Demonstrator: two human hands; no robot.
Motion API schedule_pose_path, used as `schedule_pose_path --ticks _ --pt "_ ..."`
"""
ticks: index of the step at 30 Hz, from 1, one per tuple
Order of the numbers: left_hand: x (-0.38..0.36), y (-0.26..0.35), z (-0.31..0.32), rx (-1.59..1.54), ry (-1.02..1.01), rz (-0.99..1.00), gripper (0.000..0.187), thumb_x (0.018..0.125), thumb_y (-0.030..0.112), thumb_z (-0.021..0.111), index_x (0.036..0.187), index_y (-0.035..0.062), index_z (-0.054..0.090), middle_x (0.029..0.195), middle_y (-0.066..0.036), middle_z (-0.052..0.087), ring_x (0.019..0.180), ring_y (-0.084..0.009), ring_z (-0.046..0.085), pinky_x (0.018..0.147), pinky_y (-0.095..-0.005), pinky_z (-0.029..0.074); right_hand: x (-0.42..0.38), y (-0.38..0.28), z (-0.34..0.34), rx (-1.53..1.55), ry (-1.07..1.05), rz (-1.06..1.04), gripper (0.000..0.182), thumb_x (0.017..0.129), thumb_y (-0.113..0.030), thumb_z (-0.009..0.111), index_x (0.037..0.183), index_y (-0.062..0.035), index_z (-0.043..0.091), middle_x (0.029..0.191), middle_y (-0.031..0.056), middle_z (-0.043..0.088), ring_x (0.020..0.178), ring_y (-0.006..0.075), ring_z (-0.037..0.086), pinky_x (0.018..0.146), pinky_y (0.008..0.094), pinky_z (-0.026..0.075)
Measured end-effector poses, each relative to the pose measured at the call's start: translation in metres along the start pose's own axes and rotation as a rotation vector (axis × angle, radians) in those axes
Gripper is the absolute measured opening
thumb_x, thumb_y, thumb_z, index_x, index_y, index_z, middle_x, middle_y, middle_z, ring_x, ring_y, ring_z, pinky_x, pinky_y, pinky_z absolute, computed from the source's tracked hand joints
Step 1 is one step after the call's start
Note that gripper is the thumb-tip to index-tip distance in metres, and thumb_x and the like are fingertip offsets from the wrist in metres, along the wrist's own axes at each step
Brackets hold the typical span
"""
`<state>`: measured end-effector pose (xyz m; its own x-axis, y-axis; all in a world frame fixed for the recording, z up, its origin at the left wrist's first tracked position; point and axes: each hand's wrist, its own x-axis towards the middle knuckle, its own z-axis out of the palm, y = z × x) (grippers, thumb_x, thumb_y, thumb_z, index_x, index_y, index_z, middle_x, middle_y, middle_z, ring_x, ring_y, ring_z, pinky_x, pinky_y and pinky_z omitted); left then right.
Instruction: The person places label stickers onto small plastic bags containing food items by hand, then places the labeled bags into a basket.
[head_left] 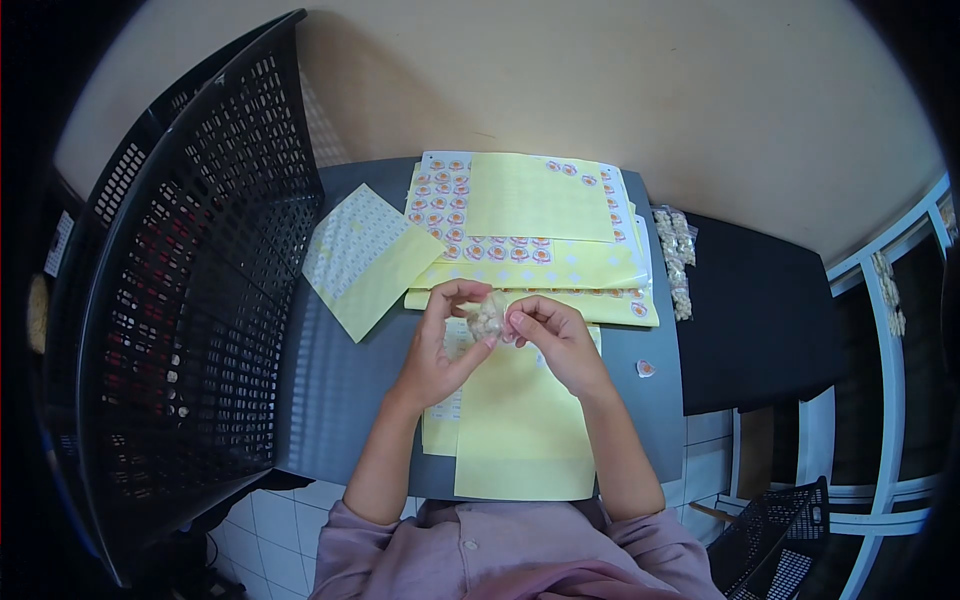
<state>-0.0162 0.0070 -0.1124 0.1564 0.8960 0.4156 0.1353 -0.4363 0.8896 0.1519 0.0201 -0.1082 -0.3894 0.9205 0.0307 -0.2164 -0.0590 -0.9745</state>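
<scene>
My left hand (447,338) is closed around the side of a small clear plastic bag (486,318) of whitish, lumpy pieces, thumb below and fingers above. At the bag's right edge, my right hand (548,335) pinches it between thumb and fingers. A pinkish bit, perhaps part of a sticker, shows by the right fingertips. Both hands are held above a yellow backing sheet (525,430). Beyond them lie stacked sticker sheets (437,203) printed with round orange-and-red labels, partly covered by another yellow sheet (540,200). A single loose sticker (645,369) rests right of my right hand.
A large black perforated crate (190,250) stands tilted at the left of the grey table (640,430). Near it lies a turned sheet with small print (360,250). Filled clear bags (675,250) rest on a black surface (760,310) at right. Another black basket (775,540) is on the floor.
</scene>
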Motion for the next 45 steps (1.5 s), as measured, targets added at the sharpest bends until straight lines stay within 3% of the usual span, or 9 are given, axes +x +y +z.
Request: schedule_pose_path --ticks 3,9,15,22,28,34,37,42,45 --pt "-0.002 -0.001 -0.004 -0.168 -0.014 -0.181 0.047 0.073 0.007 0.063 0.114 0.0028 0.040 0.096 -0.006 0.053 0.093 -0.0147 0.050 0.081 -0.0294 0.037 0.000 0.001 0.000 0.037 -0.020 0.013 0.014 0.089 -0.014 0.048 0.088 -0.0014 0.054 0.076 0.0011 0.055 0.071 0.0078 0.048 0.068 0.0228 0.040" --pt "-0.001 -0.001 -0.005 -0.437 -0.081 -0.315 0.041 0.078 0.001 0.059 0.115 0.0021 0.040 0.093 -0.005 0.054 0.087 -0.0098 0.052 0.076 -0.0242 0.042 0.000 0.002 0.001 0.112 -0.079 -0.019 0.015 0.090 -0.015 0.045 0.088 -0.0024 0.053 0.075 0.0003 0.052 0.072 0.0085 0.047 0.069 0.0234 0.040" --pt "-0.001 0.000 0.000 -0.380 -0.007 -0.306 0.038 0.079 0.000 0.058 0.113 0.0019 0.042 0.095 -0.006 0.053 0.086 -0.0090 0.052 0.073 -0.0217 0.044 -0.001 -0.002 0.010 0.013 0.082 -0.103 0.014 0.084 -0.010 0.056 0.093 -0.0015 0.051 0.079 0.0008 0.053 0.077 0.0072 0.050 0.068 0.0224 0.040" --pt "-0.002 0.001 0.003 -0.383 0.034 -0.325 0.030 0.082 0.004 0.056 0.109 0.0028 0.045 0.092 -0.003 0.050 0.087 -0.0084 0.049 0.076 -0.0215 0.042 0.000 0.002 0.011 -0.161 0.118 -0.211 0.018 0.081 -0.004 0.058 0.096 0.0003 0.052 0.085 0.0030 0.056 0.078 0.0069 0.052 0.067 0.0209 0.042" --pt "-0.002 -0.003 -0.003 -0.304 -0.114 -0.312 0.018 0.082 0.007 0.056 0.098 0.0026 0.047 0.092 -0.003 0.050 0.087 -0.0089 0.047 0.075 -0.0220 0.040 0.000 0.002 -0.003 -0.137 0.105 -0.038 0.012 0.079 -0.007 0.061 0.086 0.0039 0.061 0.078 0.0055 0.062 0.073 0.0088 0.056 0.067 0.0218 0.045" --pt "-0.003 0.004 0.004 0.335 0.188 0.046 0.014 0.083 0.010 0.056 0.086 0.0029 0.044 0.081 -0.001 0.046 0.075 -0.0066 0.042 0.064 -0.0212 0.036 0.000 0.002 0.000 -0.128 0.215 -0.028 0.009 0.076 -0.007 0.065 0.081 0.0005 0.064 0.075 0.0049 0.063 0.066 0.0075 0.057 0.060 0.0213 0.046" --pt "-0.007 0.000 0.011 -0.310 -0.051 -0.298 0.013 0.087 0.011 0.052 0.082 0.0031 0.042 0.072 -0.001 0.045 0.063 -0.0070 0.042 0.055 -0.0202 0.036 -0.002 0.006 0.005 -0.073 0.208 -0.081 0.009 0.073 -0.007 0.068 0.079 -0.0009 0.065 0.074 0.0046 0.064 0.064 0.0070 0.056 0.058 0.0205 0.045" --pt "-0.006 0.004 0.014 -0.345 -0.063 -0.303 0.012 0.089 0.011 0.047 0.081 0.0013 0.045 0.072 -0.004 0.050 0.063 -0.0078 0.049 0.053 -0.0228 0.044 -0.004 0.002 0.009 -0.333 0.160 -0.045 0.009 0.073 -0.003 0.068 0.080 0.0008 0.063 0.076 0.0066 0.063 0.066 0.0084 0.057 0.062 0.0217 0.046" --pt "-0.005 0.004 0.011 -0.346 -0.048 -0.287 0.014 0.090 0.011 0.043 0.081 0.0011 0.046 0.070 -0.004 0.050 0.062 -0.0077 0.048 0.052 -0.0226 0.043 -0.002 0.001 0.010 -0.251 0.124 -0.079 0.009 0.074 -0.005 0.067 0.080 0.0007 0.063 0.076 0.0056 0.063 0.066 0.0083 0.057 0.064 0.0215 0.045"
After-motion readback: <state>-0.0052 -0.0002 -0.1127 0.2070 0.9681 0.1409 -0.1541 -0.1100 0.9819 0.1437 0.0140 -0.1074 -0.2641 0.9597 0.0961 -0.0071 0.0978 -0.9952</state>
